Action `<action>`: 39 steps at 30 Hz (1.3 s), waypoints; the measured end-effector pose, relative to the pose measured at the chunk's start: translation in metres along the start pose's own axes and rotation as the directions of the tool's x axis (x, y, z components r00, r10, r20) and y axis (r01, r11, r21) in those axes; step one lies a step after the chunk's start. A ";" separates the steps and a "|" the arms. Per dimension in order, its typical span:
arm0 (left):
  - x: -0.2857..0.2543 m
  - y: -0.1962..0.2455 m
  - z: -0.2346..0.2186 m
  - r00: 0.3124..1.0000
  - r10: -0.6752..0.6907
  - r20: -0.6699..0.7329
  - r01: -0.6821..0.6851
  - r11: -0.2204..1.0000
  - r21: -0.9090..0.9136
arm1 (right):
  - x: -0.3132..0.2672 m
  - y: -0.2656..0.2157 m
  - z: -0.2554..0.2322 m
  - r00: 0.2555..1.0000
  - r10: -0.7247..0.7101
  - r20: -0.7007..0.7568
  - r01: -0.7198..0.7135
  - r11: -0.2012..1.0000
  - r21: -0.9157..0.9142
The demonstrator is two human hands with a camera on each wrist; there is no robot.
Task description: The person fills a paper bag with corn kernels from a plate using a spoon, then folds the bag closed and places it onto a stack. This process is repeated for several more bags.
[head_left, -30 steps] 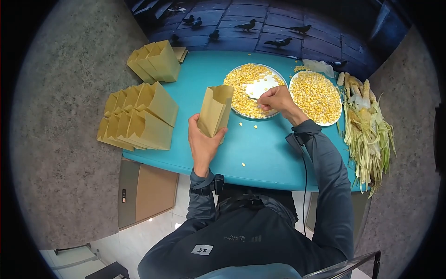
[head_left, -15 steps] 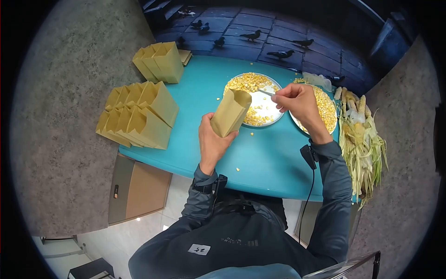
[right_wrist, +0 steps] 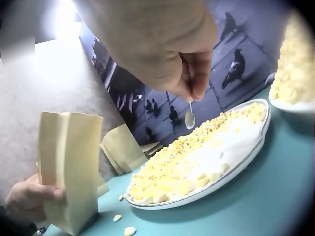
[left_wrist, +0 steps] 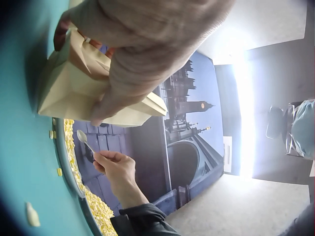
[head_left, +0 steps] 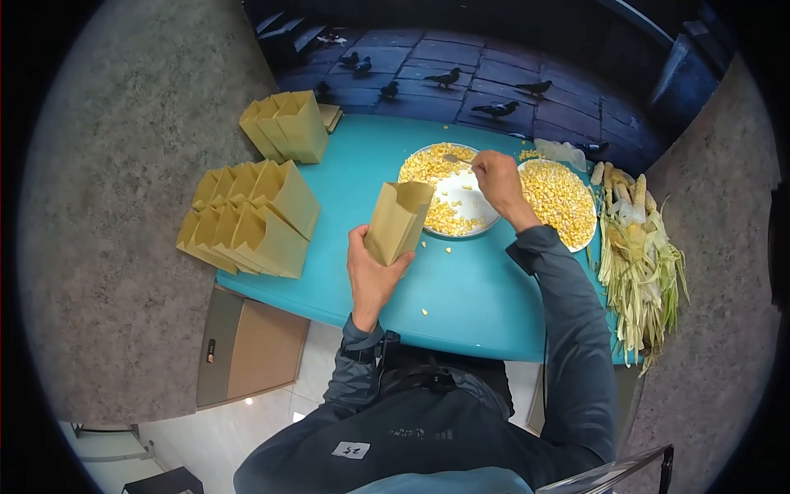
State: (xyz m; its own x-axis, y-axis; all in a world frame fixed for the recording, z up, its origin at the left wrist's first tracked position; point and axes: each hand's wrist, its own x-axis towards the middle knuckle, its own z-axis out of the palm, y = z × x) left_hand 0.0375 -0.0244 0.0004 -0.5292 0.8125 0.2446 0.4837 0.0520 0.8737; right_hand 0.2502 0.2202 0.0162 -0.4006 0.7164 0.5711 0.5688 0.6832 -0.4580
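My left hand grips an open-topped brown paper bag low on its sides, the bag leaning slightly right beside the near plate. In the left wrist view the thumb and fingers wrap around the bag. My right hand pinches a small spoon by its handle. The spoon's bowl hangs above the corn kernels in a white round plate; in the left wrist view the bowl looks bare. Part of the plate's white bottom shows between the kernels.
A second plate heaped with kernels stands to the right, with corn cobs and husks past it. Several open paper bags stand at the left, more bags behind them. Loose kernels lie on the teal table.
The right hand lifted the spoon from the plate's kernels and moved right, then came back left over the plate. The bag tipped right toward the plate, then straightened somewhat.
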 end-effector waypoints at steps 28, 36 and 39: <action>-0.004 0.002 -0.007 0.997 -0.052 0.050 0.055 0.996 -0.076 | -0.013 0.012 -0.013 0.984 0.029 0.173 -0.021 0.999 -0.046; -0.004 0.000 -0.009 0.998 -0.048 0.046 0.051 0.996 -0.076 | -0.016 -0.008 -0.016 0.967 0.097 0.234 -0.115 0.991 0.067; -0.008 -0.003 -0.014 0.997 -0.071 0.039 0.074 0.993 -0.090 | -0.019 0.010 -0.025 0.985 0.138 0.105 -0.138 0.990 -0.008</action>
State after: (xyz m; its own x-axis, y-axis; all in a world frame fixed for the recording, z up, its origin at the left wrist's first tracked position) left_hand 0.0307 -0.0391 0.0012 -0.5345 0.8287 0.1659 0.3790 0.0596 0.9235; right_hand 0.2811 0.2100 0.0179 -0.3915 0.8146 0.4280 0.6240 0.5769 -0.5271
